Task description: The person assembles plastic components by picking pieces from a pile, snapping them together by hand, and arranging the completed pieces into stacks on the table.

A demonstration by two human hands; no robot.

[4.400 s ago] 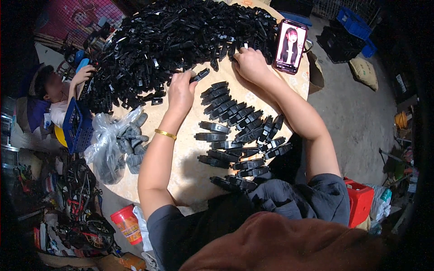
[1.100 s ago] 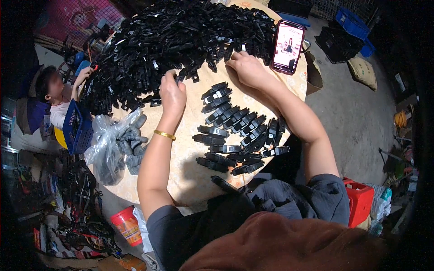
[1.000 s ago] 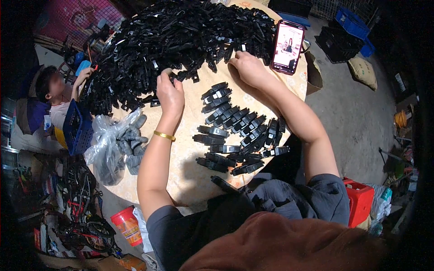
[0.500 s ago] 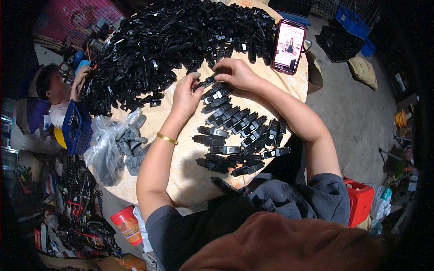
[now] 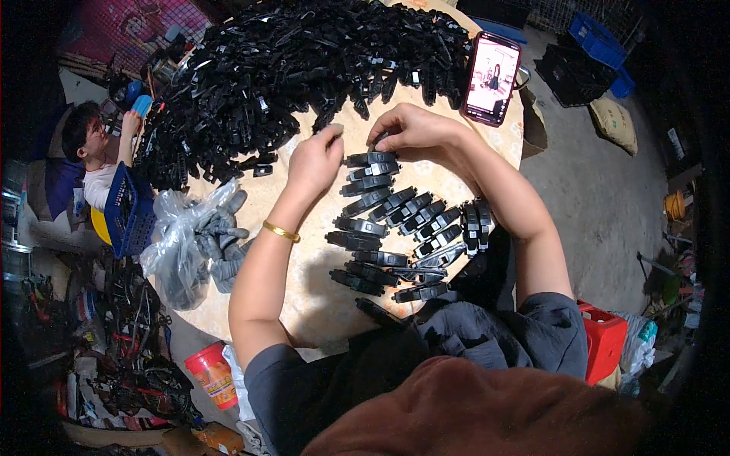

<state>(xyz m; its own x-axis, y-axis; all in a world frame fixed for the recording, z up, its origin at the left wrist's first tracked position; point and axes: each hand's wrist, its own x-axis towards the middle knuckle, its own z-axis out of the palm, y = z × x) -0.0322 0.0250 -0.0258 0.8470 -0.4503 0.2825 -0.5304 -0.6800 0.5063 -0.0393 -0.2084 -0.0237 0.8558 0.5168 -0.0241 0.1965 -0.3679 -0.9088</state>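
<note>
At the round counter point(image 5: 433, 173) with its pale, patterned cloth, the person's bare right hand point(image 5: 414, 128) is pinching a small black plastic piece point(image 5: 382, 140) between its fingers, just beside the twelve o'clock end of the fanned rows of curved black plastic parts point(image 5: 416, 212). The bare left hand point(image 5: 313, 162) is waiting at nine o'clock from that piece, its fingers curling together; I can't tell whether they're gripping anything. A broad heap of loose black plastic parts point(image 5: 304, 68) is filling the counter's ten-to-one o'clock side, and a dark-framed, lit phone point(image 5: 493, 80) is sitting at two.
</note>
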